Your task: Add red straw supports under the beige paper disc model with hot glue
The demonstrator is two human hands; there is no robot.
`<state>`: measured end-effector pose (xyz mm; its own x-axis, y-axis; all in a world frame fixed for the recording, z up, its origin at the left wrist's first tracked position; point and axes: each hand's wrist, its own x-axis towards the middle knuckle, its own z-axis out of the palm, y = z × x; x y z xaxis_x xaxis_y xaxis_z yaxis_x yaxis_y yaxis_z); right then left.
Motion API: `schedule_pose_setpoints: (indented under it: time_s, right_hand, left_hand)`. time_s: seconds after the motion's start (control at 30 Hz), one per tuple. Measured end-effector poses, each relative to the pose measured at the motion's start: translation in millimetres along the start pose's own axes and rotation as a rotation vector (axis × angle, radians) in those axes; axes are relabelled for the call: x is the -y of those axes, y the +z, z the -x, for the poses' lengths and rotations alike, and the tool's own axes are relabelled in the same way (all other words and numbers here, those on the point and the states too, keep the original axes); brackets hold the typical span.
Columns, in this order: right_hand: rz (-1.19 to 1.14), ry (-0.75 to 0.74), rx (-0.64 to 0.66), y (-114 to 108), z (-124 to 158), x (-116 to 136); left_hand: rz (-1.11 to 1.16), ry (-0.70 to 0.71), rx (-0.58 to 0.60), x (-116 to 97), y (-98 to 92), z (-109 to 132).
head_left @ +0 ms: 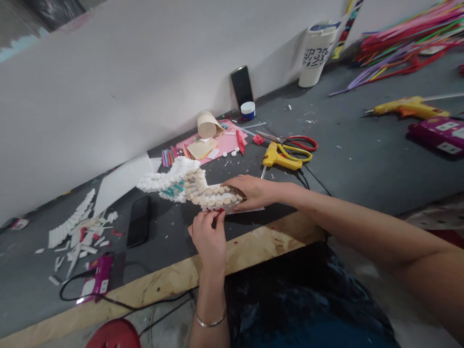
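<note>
A curved craft piece [217, 195] made of rows of small beige and white rolls lies near the table's front edge, its left end joined to or touching a fluffy white part [170, 176] with teal strips. My right hand [250, 192] is wrapped around the right end of the piece. Below its near edge, my left hand [209, 232] pinches a small red bit [220, 210] between thumb and finger. A silver bangle circles my left wrist.
Scissors [286, 140] overlap a yellow glue gun [279, 157] behind my right hand. A black phone [139, 221] and white paper scraps [79, 237] lie left. Another glue gun [409, 107], a white tumbler [317, 55] and pipe cleaners [406, 48] are at right.
</note>
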<state>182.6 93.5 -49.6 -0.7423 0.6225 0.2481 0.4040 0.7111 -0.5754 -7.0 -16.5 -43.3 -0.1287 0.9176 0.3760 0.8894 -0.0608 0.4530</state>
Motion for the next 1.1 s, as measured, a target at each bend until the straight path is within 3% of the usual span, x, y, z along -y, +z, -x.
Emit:
schedule_pose_setpoints:
  time_s: [0.27,0.43,0.5,0.57,0.6,0.67,0.83,1.1]
  right_hand:
    - [0.111,0.018,0.021,-0.8,-0.6,3.1]
    - [0.201,0.059,-0.064,-42.2,15.1,-2.7]
    - [0.270,0.193,-0.160,-66.9,29.3,-15.0]
    - [0.369,0.440,-0.211,-88.8,45.5,-34.0]
    - [0.428,0.579,-0.184,-96.9,53.3,-45.7]
    - [0.448,0.677,-0.155,-106.3,66.7,-71.1]
    - [0.439,0.738,-0.067,-105.8,84.0,-117.4]
    - [0.356,0.792,-0.165,-116.2,81.9,-121.9]
  left_hand:
    - [-0.032,0.053,-0.018,9.7,7.0,1.8]
    - [-0.041,0.076,-0.045,20.2,13.2,1.3]
    - [-0.034,0.085,-0.049,21.1,14.3,1.8]
    - [-0.028,0.092,-0.039,19.0,13.9,3.3]
    - [-0.027,0.090,-0.028,17.2,13.3,4.2]
    - [-0.025,0.074,-0.004,13.6,11.8,6.0]
    - [0.126,-0.050,0.060,8.8,3.0,12.1]
    - [0.860,-0.479,0.131,-5.9,-21.2,28.0]
